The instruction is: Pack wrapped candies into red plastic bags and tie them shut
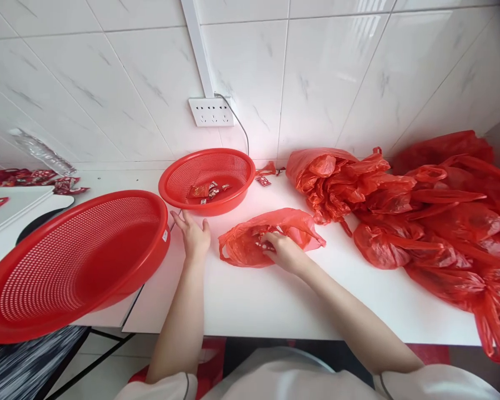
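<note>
My left hand point(195, 236) is open, its fingers spread and thumb apart, just below the small red basket point(173, 194). Its fingertips are close to that basket's rim; whether they touch I cannot tell. Several small red and gold wrapped packets point(211, 191) lie inside the basket. My right hand point(284, 253) reaches into an open red plastic bag point(244, 244), fingers curled down on small red-and-white wrapped packets point(260, 233). The fingertips are partly hidden among them.
A large red basket point(112, 261) tilts at the left. Filled red plastic bags point(441, 222) pile up at the right, beside a bundle of bags point(325, 172). One loose packet point(263, 181) lies near the wall. More red packets point(37, 176) sit far left. A socket point(211, 112) is on the wall.
</note>
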Action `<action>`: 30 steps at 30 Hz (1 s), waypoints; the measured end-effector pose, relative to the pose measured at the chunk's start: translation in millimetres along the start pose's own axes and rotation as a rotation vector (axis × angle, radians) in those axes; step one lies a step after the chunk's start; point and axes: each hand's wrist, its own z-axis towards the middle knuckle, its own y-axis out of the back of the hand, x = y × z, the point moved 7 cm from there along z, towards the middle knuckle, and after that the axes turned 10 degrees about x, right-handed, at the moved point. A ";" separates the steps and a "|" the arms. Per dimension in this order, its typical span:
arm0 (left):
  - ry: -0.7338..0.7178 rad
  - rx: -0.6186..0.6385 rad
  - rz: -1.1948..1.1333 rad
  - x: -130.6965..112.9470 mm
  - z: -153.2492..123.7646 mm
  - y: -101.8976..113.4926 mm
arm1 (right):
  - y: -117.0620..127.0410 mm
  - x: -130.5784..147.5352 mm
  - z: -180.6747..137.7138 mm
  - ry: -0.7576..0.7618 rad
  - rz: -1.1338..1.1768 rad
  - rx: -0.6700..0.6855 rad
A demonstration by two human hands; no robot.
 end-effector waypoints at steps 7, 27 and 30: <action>-0.255 -0.202 0.025 -83.5 -39.4 28.3 | 44.8 -13.5 -14.4 0.151 0.875 -0.189; -0.082 0.940 -0.701 -94.1 -82.9 -88.2 | 64.0 14.1 -33.1 0.231 0.190 -0.263; -0.122 0.947 -0.690 -95.7 -87.1 -88.9 | 52.8 -4.0 -24.9 0.141 0.575 -0.170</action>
